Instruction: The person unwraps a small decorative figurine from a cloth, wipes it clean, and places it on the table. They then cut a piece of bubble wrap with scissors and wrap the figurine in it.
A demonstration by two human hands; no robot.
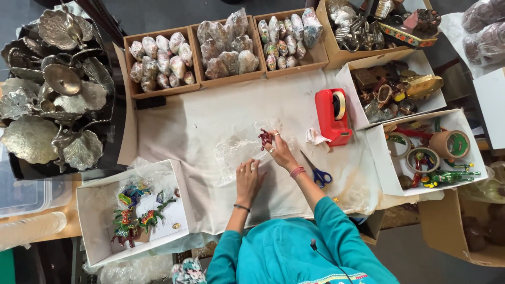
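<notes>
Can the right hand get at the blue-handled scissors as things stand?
Probably yes. The scissors lie in the open on the white sheet beside the right forearm, but the right hand holds a small red figurine.

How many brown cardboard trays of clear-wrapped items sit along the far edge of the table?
3, side by side: left tray, middle tray, right tray. Others may lie outside the view.

Teal long-sleeved top, dark thin band on the left wrist, pinkish-red bangles on the right wrist, rings on fingers.
</notes>
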